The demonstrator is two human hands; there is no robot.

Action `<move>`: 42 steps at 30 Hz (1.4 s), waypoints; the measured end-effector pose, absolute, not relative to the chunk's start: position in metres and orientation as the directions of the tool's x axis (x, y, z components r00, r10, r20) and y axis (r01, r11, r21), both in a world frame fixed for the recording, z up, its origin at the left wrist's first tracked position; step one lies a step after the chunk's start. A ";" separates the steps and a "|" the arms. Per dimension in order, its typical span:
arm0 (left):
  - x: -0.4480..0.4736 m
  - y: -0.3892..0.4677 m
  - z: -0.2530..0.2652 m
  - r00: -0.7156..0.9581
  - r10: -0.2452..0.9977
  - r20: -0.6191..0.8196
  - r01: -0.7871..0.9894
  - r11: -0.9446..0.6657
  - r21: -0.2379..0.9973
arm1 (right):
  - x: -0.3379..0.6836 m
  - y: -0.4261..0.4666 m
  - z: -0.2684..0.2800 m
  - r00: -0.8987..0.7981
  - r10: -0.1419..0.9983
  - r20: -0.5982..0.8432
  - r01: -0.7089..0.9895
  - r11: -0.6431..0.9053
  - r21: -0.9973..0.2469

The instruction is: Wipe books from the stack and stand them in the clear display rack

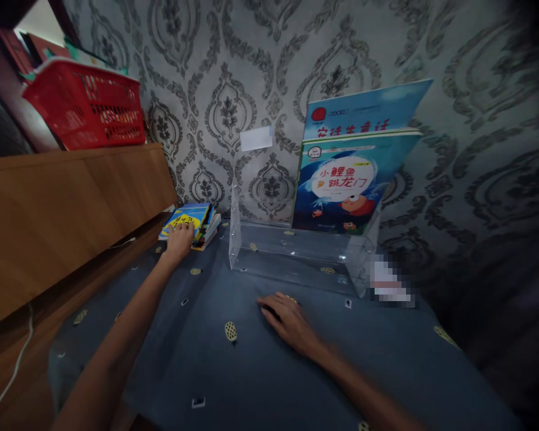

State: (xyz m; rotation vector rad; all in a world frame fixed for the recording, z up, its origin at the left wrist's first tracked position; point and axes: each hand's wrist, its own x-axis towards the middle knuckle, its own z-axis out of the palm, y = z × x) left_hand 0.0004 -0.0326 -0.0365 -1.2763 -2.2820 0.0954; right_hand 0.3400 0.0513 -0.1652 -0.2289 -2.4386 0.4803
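Observation:
My left hand (180, 237) reaches out to a small stack at the back left and lies on its top book (200, 214), which has a blue and yellow cover. Its fingers are spread on the cover rather than closed round it. Beneath are more books (210, 234), partly hidden. My right hand (290, 319) rests on the patterned cloth with its fingers loosely stretched, holding nothing. Beyond it stands a clear acrylic book stand (291, 269). On the stand's right side lean a teal picture book (326, 211) and, behind it, a taller blue book (368, 114).
A dark blue cloth (161, 359) with pineapple prints covers the table. On the left, a red plastic basket (94, 108) sits on a wooden cabinet (72, 209). Patterned wallpaper (197, 114) rises behind. A blurred-out pale item (388, 281) lies right of the stand.

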 end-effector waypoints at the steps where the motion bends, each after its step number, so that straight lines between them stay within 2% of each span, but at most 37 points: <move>1: 0.004 -0.035 -0.038 -0.419 0.812 0.406 0.768 0.555 -0.319 | 0.340 0.051 -0.165 -0.785 0.278 0.554 0.048 0.918 -0.393; 9: 0.028 -0.055 -0.051 -0.416 0.809 0.414 0.722 0.571 -0.390 | 0.338 0.053 -0.165 -0.808 0.279 0.520 0.039 0.905 -0.424; 18: 0.062 -0.075 -0.084 -0.406 0.820 0.403 0.747 0.552 -0.372 | 0.338 0.052 -0.164 -0.808 0.279 0.518 0.039 0.904 -0.426; 21: 0.073 -0.085 -0.099 -0.384 0.868 0.315 0.825 0.475 -0.305 | 0.338 0.052 -0.163 -0.810 0.277 0.516 0.037 0.903 -0.428; 24: 0.075 -0.092 -0.104 -0.313 0.925 0.213 0.928 0.346 -0.141 | 0.338 0.052 -0.161 -0.815 0.280 0.507 0.041 0.901 -0.432; 27: 0.060 -0.090 -0.099 -0.300 0.923 0.239 0.952 0.304 0.023 | 0.338 0.052 -0.161 -0.825 0.277 0.493 0.038 0.897 -0.441; 29: 0.041 -0.086 -0.096 -0.374 0.891 0.257 0.927 0.363 0.089 | 0.338 0.052 -0.161 -0.827 0.281 0.487 0.042 0.895 -0.445; 32: 0.011 -0.080 -0.102 -0.548 0.812 0.202 0.837 0.536 0.112 | 0.338 0.053 -0.164 -0.825 0.289 0.487 0.053 0.896 -0.441; 34: -0.004 -0.079 -0.111 -0.610 0.777 0.156 0.792 0.596 0.132 | 0.338 0.053 -0.166 -0.823 0.290 0.488 0.058 0.898 -0.435; 42: -0.008 -0.087 -0.129 -0.596 0.775 0.211 0.803 0.573 0.163 | 0.340 0.051 -0.166 -0.796 0.286 0.533 0.066 0.916 -0.395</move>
